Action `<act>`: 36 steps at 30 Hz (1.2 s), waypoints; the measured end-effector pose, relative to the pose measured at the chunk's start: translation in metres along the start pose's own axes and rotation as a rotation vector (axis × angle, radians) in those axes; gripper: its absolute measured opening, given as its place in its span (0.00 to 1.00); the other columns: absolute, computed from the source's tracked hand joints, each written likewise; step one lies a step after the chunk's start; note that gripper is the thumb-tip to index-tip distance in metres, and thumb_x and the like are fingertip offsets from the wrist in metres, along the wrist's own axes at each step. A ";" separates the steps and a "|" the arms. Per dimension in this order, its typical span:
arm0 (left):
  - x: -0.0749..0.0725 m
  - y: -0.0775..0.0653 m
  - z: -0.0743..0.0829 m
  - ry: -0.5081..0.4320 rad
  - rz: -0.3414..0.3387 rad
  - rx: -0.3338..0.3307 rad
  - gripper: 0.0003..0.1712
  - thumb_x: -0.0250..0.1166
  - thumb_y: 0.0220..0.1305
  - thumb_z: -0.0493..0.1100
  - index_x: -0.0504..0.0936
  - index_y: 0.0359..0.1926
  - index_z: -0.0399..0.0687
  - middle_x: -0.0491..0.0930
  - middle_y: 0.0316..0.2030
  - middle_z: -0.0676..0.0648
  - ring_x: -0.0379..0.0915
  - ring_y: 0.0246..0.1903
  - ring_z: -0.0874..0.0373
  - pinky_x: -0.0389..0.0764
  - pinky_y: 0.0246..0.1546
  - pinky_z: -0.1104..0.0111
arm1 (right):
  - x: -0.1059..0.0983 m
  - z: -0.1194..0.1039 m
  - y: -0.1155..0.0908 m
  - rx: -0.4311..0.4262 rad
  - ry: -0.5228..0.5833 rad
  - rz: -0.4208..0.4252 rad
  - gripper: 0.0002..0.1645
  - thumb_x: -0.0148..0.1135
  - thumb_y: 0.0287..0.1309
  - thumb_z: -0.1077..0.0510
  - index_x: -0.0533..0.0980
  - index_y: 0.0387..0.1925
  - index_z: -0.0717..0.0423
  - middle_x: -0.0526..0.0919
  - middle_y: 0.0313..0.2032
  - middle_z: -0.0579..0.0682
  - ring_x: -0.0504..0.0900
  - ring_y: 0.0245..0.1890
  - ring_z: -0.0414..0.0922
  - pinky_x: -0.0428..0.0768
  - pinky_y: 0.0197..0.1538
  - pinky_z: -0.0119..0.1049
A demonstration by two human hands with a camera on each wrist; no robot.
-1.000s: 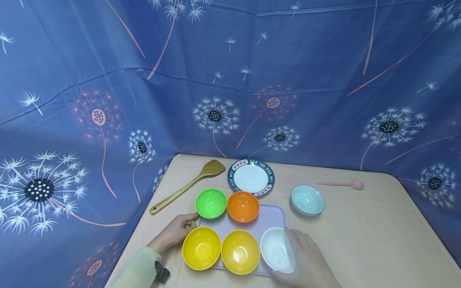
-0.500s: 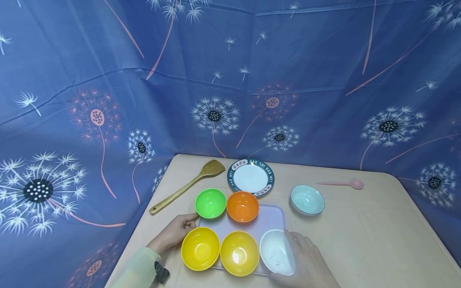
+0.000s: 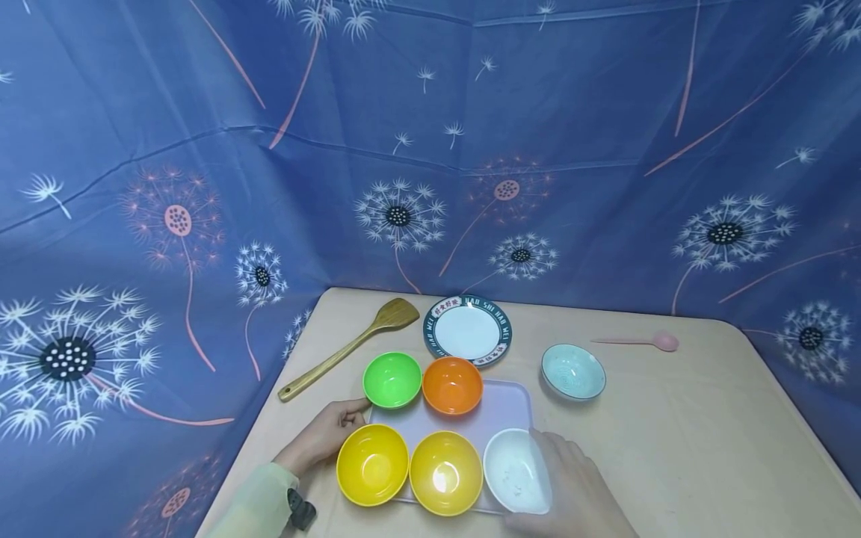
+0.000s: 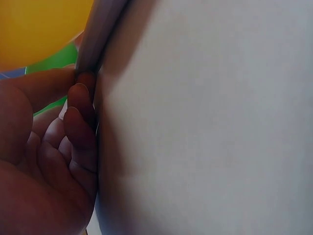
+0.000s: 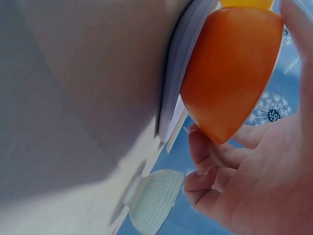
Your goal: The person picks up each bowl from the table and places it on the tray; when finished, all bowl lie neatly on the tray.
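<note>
On a pale lilac tray [image 3: 507,403] several bowls form two rows in the head view. At its back are a green bowl [image 3: 393,380] and an orange bowl [image 3: 454,385]. Two yellow bowls [image 3: 373,465] stand in the near row, with a white-lined bowl [image 3: 514,472] at its right end. My left hand [image 3: 324,435] pinches the tray's left edge, thumb above and fingertips at the underside in the left wrist view. My right hand [image 3: 572,486] grips the white-lined bowl's right side between thumb and fingers. In the right wrist view this bowl's outside [image 5: 230,68] looks orange.
Behind the tray lies a green-rimmed plate [image 3: 467,331]. A wooden spatula [image 3: 350,350] rests at the left, a light blue bowl [image 3: 574,372] at the right, and a pink spoon [image 3: 662,341] farther right. A blue dandelion-print cloth [image 3: 430,149] hangs behind the table.
The white-lined bowl and the middle yellow bowl have shifted very slightly toward the near edge. My left hand keeps its place on the tray.
</note>
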State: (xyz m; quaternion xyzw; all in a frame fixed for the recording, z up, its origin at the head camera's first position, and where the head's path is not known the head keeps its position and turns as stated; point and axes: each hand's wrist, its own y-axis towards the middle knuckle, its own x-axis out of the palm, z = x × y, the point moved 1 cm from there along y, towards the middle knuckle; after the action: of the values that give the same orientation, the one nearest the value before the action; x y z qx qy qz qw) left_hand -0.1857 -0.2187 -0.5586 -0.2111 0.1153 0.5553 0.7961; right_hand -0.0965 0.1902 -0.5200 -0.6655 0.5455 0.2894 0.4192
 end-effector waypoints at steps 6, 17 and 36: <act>-0.001 -0.001 0.001 0.017 0.015 -0.009 0.33 0.64 0.67 0.31 0.74 0.73 0.40 0.80 0.30 0.49 0.74 0.45 0.52 0.70 0.55 0.53 | -0.007 0.006 0.005 -0.001 0.000 0.031 0.81 0.70 0.18 0.08 0.63 0.77 0.41 0.71 0.65 0.42 0.71 0.58 0.49 0.73 0.63 0.62; -0.003 -0.002 0.002 0.032 -0.002 0.002 0.33 0.63 0.67 0.30 0.72 0.73 0.39 0.80 0.30 0.50 0.74 0.43 0.52 0.70 0.53 0.53 | -0.049 0.030 0.037 -0.323 -0.166 0.361 0.71 0.70 0.42 0.16 0.64 0.76 0.57 0.70 0.68 0.62 0.70 0.64 0.64 0.68 0.61 0.71; -0.002 0.000 -0.002 0.031 -0.016 -0.010 0.35 0.65 0.65 0.32 0.73 0.73 0.40 0.78 0.27 0.50 0.74 0.43 0.53 0.67 0.55 0.51 | -0.083 0.085 0.123 -0.309 -0.209 0.466 0.71 0.73 0.45 0.21 0.65 0.70 0.75 0.71 0.62 0.75 0.73 0.53 0.75 0.73 0.49 0.73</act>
State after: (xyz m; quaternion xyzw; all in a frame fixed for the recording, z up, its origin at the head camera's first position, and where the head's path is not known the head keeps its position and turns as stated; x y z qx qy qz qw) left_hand -0.1868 -0.2212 -0.5592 -0.2246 0.1231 0.5462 0.7976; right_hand -0.2290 0.2975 -0.5209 -0.5451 0.5869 0.5242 0.2890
